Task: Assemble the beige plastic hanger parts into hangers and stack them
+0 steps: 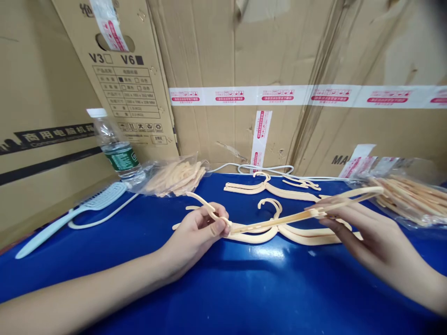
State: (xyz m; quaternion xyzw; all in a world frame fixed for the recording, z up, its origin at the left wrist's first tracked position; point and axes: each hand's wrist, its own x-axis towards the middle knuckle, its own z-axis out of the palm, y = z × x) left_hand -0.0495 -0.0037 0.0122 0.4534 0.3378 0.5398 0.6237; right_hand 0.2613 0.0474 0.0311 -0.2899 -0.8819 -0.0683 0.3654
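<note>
My left hand (pixel 202 225) pinches a curved cream plastic hanger hook (pixel 201 201) between thumb and fingers. That hook meets the left end of a long, thin hanger arm (pixel 272 222) held in the air. Farther right, my right hand (pixel 370 232) grips the hanger arm near its other end, where another slim curved length rises past the fingers. Whether the hook and arm are locked together, I cannot tell. Just behind and below them lie cream clothes hangers (pixel 258 238) on the blue table (pixel 244 298), partly hidden by my hands and the held pieces.
More hanger parts (pixel 244 187) lie farther back, beside loose hooks (pixel 302 182). Plastic bags of cream pieces sit left (pixel 178 177) and right (pixel 412 195). A water bottle (pixel 120 149), a light-blue hairbrush (pixel 70 221) and a white cable (pixel 104 223) are left. Cardboard (pixel 226 46) walls the back.
</note>
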